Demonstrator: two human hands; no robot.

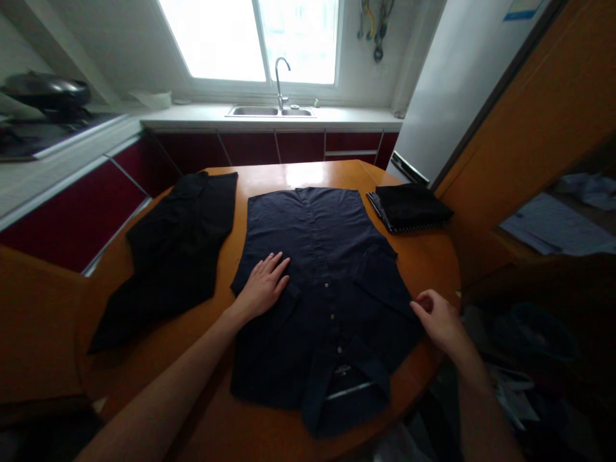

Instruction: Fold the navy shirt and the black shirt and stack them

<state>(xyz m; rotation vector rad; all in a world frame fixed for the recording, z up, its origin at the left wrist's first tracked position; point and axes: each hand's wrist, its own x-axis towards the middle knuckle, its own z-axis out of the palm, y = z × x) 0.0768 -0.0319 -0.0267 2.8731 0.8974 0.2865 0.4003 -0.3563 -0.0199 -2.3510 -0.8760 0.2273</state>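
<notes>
Collar [349, 388] nearest us, the navy shirt [327, 256] lies flat mid-frame on the surface [426, 256], long axis running toward the top, our left hand [262, 285] spread open on its left half, our right hand [440, 317] curled at its right edge, grip unclear.

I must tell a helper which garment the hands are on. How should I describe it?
On the round wooden table, the dark blue shirt lies flat in the middle, left hand pressed on it, right hand pinching its edge. Unlike the crumpled black garment to its left and the folded dark pile at the far right, it shows a row of pale buttons.
</notes>
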